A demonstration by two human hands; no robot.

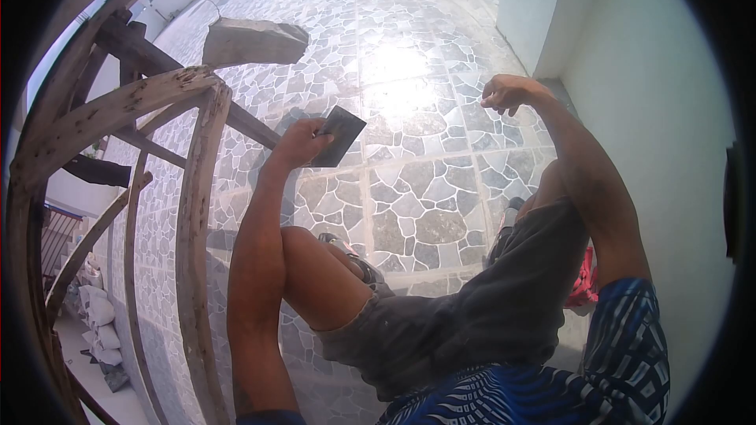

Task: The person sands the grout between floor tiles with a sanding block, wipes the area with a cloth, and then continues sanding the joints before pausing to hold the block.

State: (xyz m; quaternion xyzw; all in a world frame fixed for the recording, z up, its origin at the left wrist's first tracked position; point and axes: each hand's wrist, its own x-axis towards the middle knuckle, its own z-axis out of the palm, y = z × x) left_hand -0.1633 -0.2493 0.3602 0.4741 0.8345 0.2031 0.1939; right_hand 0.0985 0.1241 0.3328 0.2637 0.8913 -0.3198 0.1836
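My left hand (302, 143) is closed on a thin, dark, flat rectangular piece (342, 135), thumb on its upper face. I hold it tilted above the stone-patterned floor; its exact kind is not clear. My right hand (508, 94) hangs in the air near the wall, its forearm by my right knee. The fingers of this hand droop, loosely bent and slightly apart, and nothing shows in them.
A weathered wooden frame (197, 212) stands close to my left arm. Beyond it a grey block-like piece (256, 42) is visible. A pale wall (654, 110) rises on the right. Something red (583, 279) lies beside my right hip. Pale bags (98, 315) are piled at the lower left.
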